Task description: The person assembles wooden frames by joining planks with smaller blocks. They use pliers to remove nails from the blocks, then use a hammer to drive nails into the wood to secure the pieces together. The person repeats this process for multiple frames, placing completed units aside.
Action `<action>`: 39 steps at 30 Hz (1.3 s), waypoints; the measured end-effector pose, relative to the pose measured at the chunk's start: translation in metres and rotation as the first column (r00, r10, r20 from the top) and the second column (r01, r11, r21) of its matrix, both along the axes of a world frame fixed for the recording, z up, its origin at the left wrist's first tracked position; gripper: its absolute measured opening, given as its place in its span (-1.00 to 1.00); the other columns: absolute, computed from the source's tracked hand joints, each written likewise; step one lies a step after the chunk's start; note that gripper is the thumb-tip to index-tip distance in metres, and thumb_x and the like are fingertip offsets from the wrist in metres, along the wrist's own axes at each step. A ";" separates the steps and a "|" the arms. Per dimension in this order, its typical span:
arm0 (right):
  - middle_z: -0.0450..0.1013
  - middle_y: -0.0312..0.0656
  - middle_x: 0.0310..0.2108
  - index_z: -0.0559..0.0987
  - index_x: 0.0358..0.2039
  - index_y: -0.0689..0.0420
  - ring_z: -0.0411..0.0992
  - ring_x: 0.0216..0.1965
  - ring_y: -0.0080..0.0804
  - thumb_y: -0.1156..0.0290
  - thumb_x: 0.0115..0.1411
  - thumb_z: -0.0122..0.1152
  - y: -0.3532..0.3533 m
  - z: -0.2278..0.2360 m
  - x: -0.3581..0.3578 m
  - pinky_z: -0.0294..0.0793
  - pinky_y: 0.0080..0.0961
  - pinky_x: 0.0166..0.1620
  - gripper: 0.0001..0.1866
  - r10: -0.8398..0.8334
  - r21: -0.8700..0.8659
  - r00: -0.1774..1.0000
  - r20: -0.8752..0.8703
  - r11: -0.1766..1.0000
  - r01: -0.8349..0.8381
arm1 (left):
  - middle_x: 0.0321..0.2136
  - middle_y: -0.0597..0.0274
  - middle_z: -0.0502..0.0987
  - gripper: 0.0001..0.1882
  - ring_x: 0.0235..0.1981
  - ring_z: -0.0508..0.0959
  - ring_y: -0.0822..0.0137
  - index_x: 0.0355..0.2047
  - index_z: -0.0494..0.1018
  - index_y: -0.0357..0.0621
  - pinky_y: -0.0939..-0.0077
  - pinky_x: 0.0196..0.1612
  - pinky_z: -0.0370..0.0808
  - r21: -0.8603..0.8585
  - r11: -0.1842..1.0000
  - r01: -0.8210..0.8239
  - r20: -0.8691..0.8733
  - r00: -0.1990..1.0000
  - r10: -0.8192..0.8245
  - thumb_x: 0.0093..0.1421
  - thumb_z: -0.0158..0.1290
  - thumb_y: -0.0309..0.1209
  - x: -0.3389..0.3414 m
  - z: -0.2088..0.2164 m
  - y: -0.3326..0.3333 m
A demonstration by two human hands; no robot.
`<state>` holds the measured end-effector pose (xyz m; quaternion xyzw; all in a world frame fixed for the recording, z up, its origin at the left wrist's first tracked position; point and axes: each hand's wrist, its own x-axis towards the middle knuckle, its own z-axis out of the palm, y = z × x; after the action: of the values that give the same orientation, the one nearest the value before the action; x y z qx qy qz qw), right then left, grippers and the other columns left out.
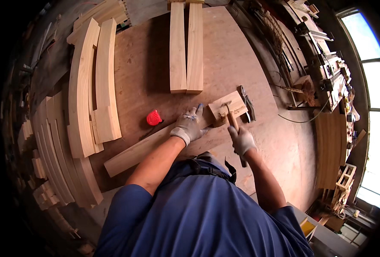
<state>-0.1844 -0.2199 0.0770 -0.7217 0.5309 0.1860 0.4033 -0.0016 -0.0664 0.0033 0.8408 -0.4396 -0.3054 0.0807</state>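
A: What does each hand do here?
B: The gloved left hand (189,125) lies flat, pressing the long board (155,147) on the desk (224,55); the right hand (242,140) is closed round a hammer (232,119) — its head rests on the small wood block (228,107) at the board's end.
A: What makes for good work?
B: Probably firm downward pressure and square blows — fingers kept apart from the block.

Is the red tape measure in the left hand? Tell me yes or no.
No: the red tape measure lies alone on the workbench, while the left hand presses on the long board.
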 end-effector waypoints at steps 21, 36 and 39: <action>0.66 0.26 -0.30 0.66 -0.15 0.26 0.65 -0.12 0.27 -0.22 0.45 0.15 0.005 -0.029 -0.031 0.58 0.07 -0.02 -0.35 0.073 -0.078 0.996 0.050 0.995 -0.069 | 0.43 -0.10 0.32 0.19 0.42 0.39 -0.10 0.63 -0.04 -0.14 0.07 0.43 0.36 0.002 1.000 0.024 0.012 1.000 -0.024 0.24 0.27 0.21 -0.003 -0.006 -0.002; 0.65 0.19 -0.35 0.64 -0.16 0.23 0.68 -0.25 0.17 -0.18 0.46 0.17 0.031 -0.015 -0.082 0.63 0.02 -0.15 -0.39 0.082 -0.106 0.997 0.014 0.991 -0.080 | 0.44 -0.14 0.31 0.22 0.41 0.39 -0.16 0.64 -0.06 -0.13 -0.01 0.45 0.32 0.009 1.000 0.025 0.022 0.999 -0.025 0.21 0.32 0.18 -0.008 -0.003 -0.005; 0.58 -0.02 -0.49 0.61 -0.21 0.20 0.64 -0.50 -0.17 -0.18 0.48 0.16 0.018 -0.005 -0.061 0.62 -0.16 -0.42 -0.42 -0.274 0.052 0.953 0.126 0.962 0.270 | 0.46 -0.14 0.29 0.23 0.45 0.36 -0.14 0.64 -0.06 -0.11 -0.02 0.46 0.31 0.011 1.000 0.003 0.008 1.000 -0.004 0.20 0.33 0.19 -0.008 -0.001 -0.004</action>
<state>-0.2450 -0.2022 0.0720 -0.6454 0.5941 0.0898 0.4715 -0.0098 -0.0707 0.0024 0.8416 -0.4397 -0.3047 0.0739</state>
